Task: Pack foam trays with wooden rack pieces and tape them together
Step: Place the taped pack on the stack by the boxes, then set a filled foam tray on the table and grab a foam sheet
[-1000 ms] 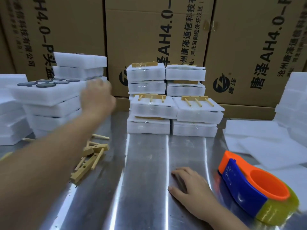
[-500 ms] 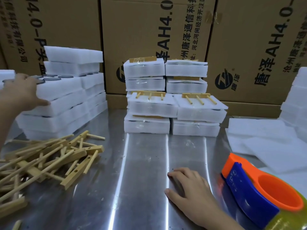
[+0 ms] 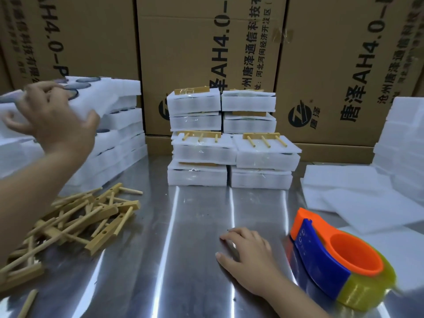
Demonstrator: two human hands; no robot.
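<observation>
Left hand (image 3: 52,118) grips top foam tray (image 3: 107,92); right hand (image 3: 249,255) idle.
Left arm raised to the stack (image 3: 119,143), thumb under tray edge; right palm-down, fingers relaxed, on tabletop (image 3: 195,226).

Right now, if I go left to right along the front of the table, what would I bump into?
pile of wooden pieces → right hand, lying flat → orange and blue tape dispenser
</observation>
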